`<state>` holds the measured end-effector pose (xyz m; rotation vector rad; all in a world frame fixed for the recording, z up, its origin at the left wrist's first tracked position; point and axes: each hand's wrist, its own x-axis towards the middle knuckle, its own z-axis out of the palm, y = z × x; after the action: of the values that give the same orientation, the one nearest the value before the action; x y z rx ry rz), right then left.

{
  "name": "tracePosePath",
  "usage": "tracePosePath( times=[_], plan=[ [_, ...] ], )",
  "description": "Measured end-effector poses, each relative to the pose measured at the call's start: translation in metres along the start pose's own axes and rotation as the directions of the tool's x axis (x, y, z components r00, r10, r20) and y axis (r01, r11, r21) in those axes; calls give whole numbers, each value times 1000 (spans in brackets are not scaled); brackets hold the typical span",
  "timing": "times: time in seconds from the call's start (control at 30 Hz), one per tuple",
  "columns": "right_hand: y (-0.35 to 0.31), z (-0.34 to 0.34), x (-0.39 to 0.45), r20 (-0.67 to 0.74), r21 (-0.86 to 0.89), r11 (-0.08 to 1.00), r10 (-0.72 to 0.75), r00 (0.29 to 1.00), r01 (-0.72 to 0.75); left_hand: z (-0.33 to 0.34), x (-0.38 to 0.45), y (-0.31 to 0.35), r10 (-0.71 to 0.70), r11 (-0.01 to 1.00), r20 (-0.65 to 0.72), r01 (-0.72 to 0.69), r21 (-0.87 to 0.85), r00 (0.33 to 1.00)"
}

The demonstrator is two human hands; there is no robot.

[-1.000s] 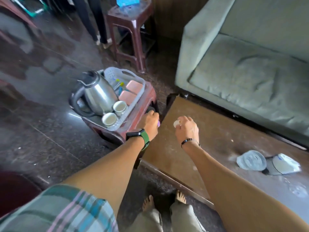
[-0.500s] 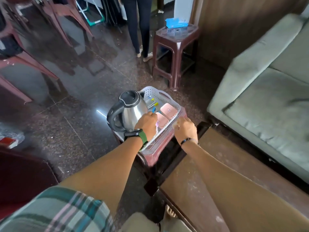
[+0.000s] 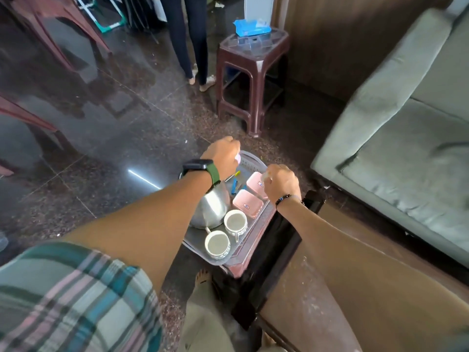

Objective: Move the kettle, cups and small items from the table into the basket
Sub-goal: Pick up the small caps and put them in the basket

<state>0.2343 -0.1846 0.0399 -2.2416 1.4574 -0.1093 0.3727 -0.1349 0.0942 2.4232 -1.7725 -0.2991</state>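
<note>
Over the basket [image 3: 250, 158], left hand [image 3: 223, 158] is closed on a small pink item [image 3: 238, 158]; right hand [image 3: 280, 182] pinches a small pale item [image 3: 266, 177]. Kettle [image 3: 212, 209], two cups [image 3: 235, 222] and pink boxes [image 3: 247, 204] sit inside.

One basket [image 3: 253, 158]. One steel kettle [image 3: 212, 208]. Two white cups [image 3: 235, 221] [image 3: 217, 243]. Two pink boxes [image 3: 246, 204] [image 3: 256, 181]. Two hands [image 3: 223, 154] [image 3: 280, 182], each closed on one small item. One stool [image 3: 252, 69]. One blue packet [image 3: 251, 26].
</note>
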Motion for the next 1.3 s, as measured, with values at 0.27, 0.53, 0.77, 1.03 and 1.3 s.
tracePosePath(
  times=[0.27,0.53,0.77,1.03,1.3],
  plan=[
    [-59,29,58,-55,102,982,167,984,-161,-11,71,-80,64,997,23,-63,-50,998],
    [-75,59,105,-37,146,955,264,964,-256,28,123,-126,159,986,157,-150,-70,975],
    [-51,92,138,-23,102,951,295,955,-291,84,145,-142,215,976,253,-197,-95,943],
    [-40,126,169,32,-39,986,163,986,-162,132,174,-153,235,972,264,-221,-85,935],
    [-58,149,184,191,-236,971,7,982,39,157,179,-157,381,907,223,-410,100,897]
  ],
)
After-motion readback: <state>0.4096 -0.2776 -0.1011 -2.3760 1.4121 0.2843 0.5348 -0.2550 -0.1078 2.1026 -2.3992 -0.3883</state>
